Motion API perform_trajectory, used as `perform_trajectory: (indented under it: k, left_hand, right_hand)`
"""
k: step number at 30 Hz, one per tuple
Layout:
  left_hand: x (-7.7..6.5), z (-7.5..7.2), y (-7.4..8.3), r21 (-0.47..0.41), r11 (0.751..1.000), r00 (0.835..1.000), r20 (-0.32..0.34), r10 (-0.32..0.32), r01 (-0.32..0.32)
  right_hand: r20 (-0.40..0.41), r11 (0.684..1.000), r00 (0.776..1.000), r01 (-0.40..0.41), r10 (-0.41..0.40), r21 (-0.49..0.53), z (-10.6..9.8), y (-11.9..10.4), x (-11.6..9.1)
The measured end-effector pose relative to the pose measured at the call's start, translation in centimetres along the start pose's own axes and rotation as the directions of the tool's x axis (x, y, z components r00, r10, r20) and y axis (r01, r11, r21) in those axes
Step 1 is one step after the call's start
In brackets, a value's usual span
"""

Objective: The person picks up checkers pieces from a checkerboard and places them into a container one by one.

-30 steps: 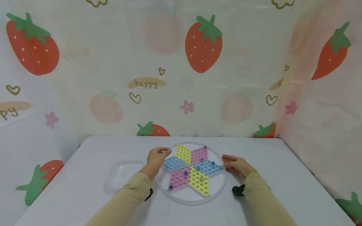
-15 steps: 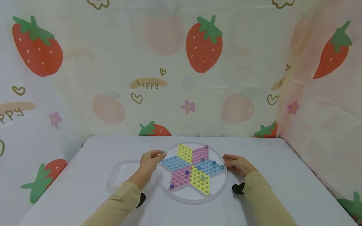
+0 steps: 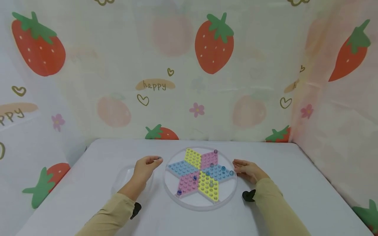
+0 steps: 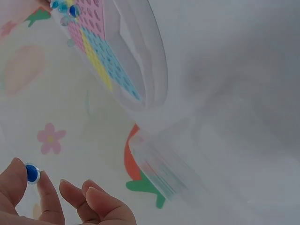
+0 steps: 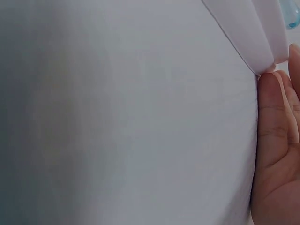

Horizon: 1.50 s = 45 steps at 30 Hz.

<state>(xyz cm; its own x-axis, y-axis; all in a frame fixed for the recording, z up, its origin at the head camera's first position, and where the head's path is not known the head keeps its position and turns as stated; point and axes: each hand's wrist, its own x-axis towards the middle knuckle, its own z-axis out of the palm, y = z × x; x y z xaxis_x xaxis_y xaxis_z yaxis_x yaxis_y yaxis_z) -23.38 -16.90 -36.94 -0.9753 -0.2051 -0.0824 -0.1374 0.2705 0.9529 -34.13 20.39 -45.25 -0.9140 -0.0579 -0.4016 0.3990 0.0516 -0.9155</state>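
My left hand [image 3: 144,169] pinches a clear marble with a blue core [image 4: 32,173] between thumb and forefinger. It is held in the air left of the round Chinese checkers board [image 3: 180,168], in front of a clear plastic tray [image 4: 161,164]. The board has a six-pointed star in yellow, pink and blue sections. Several marbles sit on it, among them a purple one [image 3: 215,151] at the far pink tip and a dark blue one [image 3: 179,192] at the near pink tip. My right hand [image 3: 249,172] rests against the board's right rim, fingers fairly straight.
A white-covered table [image 3: 295,200] carries the board and tray. Cloth with strawberries, such as a red one [image 3: 214,49], hangs behind and at both sides. A black wrist strap piece [image 3: 249,195] sticks out below the right sleeve.
My left hand has moved left, away from the board's upper left edge and toward the tray, still pinching the marble. My right hand has stayed at the rim.
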Motion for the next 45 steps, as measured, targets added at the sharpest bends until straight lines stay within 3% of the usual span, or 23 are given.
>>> perform_trajectory:
  k: [19, 29, 36, 45]
  left_hand:
    - [0.4, -3.3, -1.5, 0.03, 0.999, 0.999, -0.031, -0.01, 0.011]
    - [1.2, -4.8, -3.2, 0.11, 0.994, 0.997, -0.081, -0.007, 0.016]
    - [2.2, -5.9, -4.4, 0.159, 0.987, 0.998, -0.058, 0.004, 0.005]
    - [3.1, -6.3, -4.7, 0.176, 0.984, 0.999, -0.008, -0.042, 0.042]
  right_hand:
    - [0.011, 0.999, 1.0, 0.003, -0.003, 0.041, -0.1, -0.1, -0.3]
    - [0.024, 0.998, 1.0, 0.005, -0.006, 0.056, -0.2, 0.0, -0.1]
    - [0.035, 0.997, 0.999, 0.019, -0.021, 0.075, -0.2, 0.2, -0.3]
    - [0.036, 0.997, 0.999, 0.01, -0.013, 0.075, -0.2, 0.1, -0.4]
